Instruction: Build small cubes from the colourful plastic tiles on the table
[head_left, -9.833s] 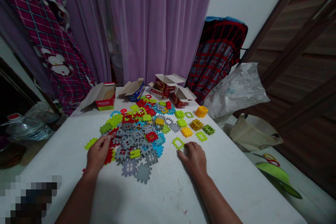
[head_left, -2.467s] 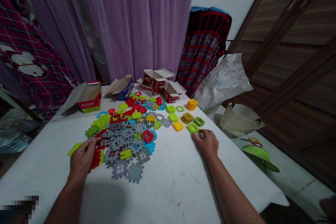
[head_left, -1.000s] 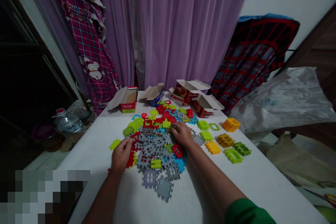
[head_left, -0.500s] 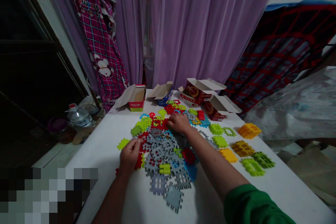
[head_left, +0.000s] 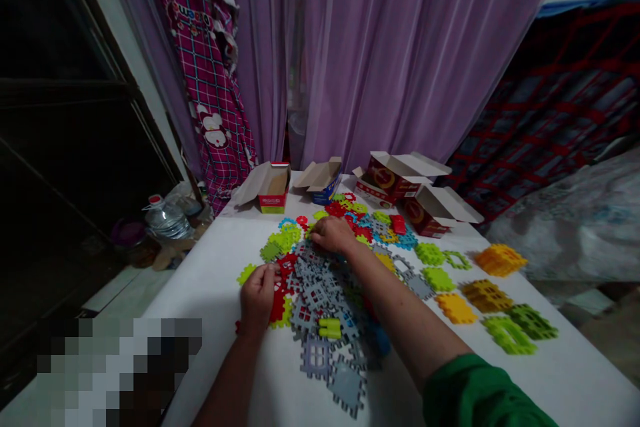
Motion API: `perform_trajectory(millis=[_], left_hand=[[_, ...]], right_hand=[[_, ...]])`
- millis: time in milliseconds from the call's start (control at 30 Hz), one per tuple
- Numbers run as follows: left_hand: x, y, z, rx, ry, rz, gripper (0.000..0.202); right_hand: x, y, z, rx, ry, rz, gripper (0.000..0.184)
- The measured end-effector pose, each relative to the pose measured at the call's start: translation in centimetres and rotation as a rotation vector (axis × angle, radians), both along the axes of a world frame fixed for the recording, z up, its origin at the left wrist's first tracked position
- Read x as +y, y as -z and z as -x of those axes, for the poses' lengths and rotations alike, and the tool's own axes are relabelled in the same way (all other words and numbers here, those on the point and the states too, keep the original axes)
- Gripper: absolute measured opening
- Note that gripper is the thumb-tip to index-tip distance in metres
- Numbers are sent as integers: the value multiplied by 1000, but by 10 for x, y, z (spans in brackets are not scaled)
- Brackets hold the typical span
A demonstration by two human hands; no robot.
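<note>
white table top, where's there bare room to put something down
Bare white table lies left of the left hand, up to its edge, and front right, between the right forearm and the yellow tile. Crowded under the right hand, where the plastic tile pile spreads, and back by the open cartons.

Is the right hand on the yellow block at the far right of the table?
No, the right hand rests on the heap of plastic building pieces, apart from the yellow block.

The right hand (head_left: 333, 235) has moved onto the heap of grey plastic tiles (head_left: 320, 287); a green cloth sleeve (head_left: 475, 393) now shows. A lime-green frame tile (head_left: 509, 335) now lies against a dark green block (head_left: 533, 321).
</note>
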State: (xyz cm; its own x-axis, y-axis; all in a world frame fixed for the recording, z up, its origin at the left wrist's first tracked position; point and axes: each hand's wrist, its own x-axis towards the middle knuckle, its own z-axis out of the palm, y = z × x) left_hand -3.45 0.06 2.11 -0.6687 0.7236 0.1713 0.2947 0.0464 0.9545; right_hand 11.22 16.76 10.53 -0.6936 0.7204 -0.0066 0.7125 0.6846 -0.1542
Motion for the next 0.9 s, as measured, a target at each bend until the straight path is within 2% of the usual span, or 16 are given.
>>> perform_trajectory(millis=[33, 167, 300, 400, 500, 600, 667, 733, 800, 900], left_hand=[[0, -1, 0, -7, -8, -2, 45], [-2, -3, 1, -29, -31, 1, 44], [-3, -1, 3, -1, -24, 35, 44], [-2, 0, 3, 6, -30, 38, 43], [-2, 1, 3, -25, -38, 6, 43], [-1, 0, 2, -46, -25, -11, 47], [-1, 0, 2, -46, -16, -12, 51], [-1, 0, 2, -45, -13, -22, 53], [-1, -2, 1, -48, -13, -35, 54], [-2, -5, 1, -48, -2, -32, 52]], right_hand=[[-1, 0, 9, 15, -2, 7, 37], [-4, 4, 55, 6, -3, 75, 73], [-1, 9, 82, -72, 45, 148, 71], [2, 10, 87, -74, 76, 180, 73], [3, 10, 84, -42, 87, 217, 62], [1, 4, 69, 19, 100, 211, 50], [-1, -4, 48, 59, 128, 184, 46], [-5, -12, 19, 99, 180, 120, 45], [-15, -16, -15, 150, 241, -19, 41], [-36, -8, -70, 156, 221, -139, 36]])
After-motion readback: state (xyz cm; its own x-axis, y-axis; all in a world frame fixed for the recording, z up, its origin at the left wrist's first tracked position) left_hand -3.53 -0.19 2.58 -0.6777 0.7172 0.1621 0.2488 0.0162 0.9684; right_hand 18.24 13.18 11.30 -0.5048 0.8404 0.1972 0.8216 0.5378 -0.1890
